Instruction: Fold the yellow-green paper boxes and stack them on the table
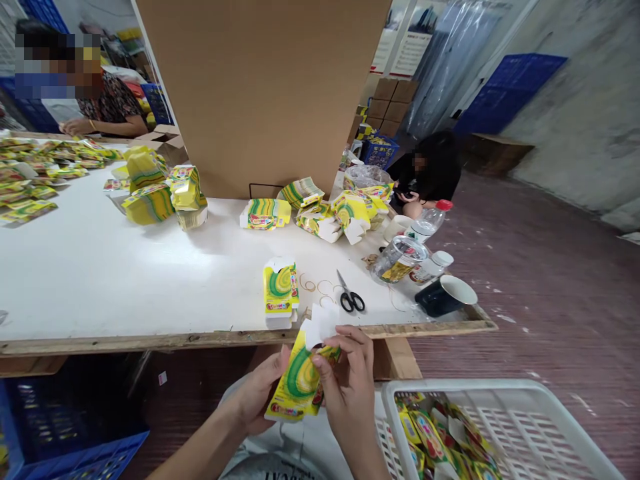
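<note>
Between my hands, over my lap, is a yellow and green printed carton with its white top flaps raised. My left hand grips its left side, thumb along the edge. My right hand is closed at the right side near the opening, where a yellow-green packet seems to be pressed, though the fingers partly hide it. Just ahead on the table stands a small stack of flat cartons. To its right lie several rubber bands and black-handled scissors.
A white basket holding packets is at my right. Along the white table sit carton bundles, a dark mug, a clear jar and a bottle. A large cardboard sheet rises behind. Two other people sit beyond.
</note>
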{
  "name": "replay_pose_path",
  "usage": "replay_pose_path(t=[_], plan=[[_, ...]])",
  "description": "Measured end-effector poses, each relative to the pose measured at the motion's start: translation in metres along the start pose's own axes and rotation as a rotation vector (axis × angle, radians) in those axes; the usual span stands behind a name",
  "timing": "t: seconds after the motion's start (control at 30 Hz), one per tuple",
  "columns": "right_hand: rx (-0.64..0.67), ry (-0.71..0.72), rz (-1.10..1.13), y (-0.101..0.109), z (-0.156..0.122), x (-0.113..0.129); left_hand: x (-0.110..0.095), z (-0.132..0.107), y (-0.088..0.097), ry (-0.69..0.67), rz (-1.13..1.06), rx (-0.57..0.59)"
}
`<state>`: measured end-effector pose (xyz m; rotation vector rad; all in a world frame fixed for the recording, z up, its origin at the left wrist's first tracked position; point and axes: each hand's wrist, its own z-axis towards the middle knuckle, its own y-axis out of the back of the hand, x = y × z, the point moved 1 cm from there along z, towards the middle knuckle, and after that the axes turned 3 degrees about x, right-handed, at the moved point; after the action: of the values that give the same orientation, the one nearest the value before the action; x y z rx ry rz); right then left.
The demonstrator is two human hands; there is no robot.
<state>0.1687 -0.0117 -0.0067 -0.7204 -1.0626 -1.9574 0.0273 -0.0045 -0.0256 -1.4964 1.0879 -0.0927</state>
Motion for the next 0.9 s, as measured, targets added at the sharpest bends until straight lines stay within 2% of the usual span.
replay_pose_path(t=[0.1,0.3,0.43,0.57,0.67,0.77,0.9], plan=[[0.078,0.012,0.028,0.004,0.001,-0.003,-0.002,-0.004,0.006,-0.043,0.071,-0.035],[0.239,-0.031,0.067,0.014,0.0,-0.006,-0.007,-0.004,0.01,-0.068,0.155,0.012],[0.116,-0.097,0.101,0.006,-0.006,-0.006,-0.008,0.002,0.009,-0.178,0.264,-0.094],[0.191,-0.293,0.192,-0.009,-0.015,-0.008,-0.004,0.008,0.005,-0.324,0.421,-0.153],[0.165,-0.332,0.167,-0.012,-0.018,-0.012,-0.001,0.01,0.008,-0.368,0.566,-0.179],[0.146,-0.376,0.175,-0.009,-0.017,-0.02,-0.001,0.01,0.013,-0.369,0.719,-0.167],[0.148,-0.398,0.402,-0.003,-0.016,-0.023,-0.01,0.001,0.016,-0.319,0.618,-0.044]])
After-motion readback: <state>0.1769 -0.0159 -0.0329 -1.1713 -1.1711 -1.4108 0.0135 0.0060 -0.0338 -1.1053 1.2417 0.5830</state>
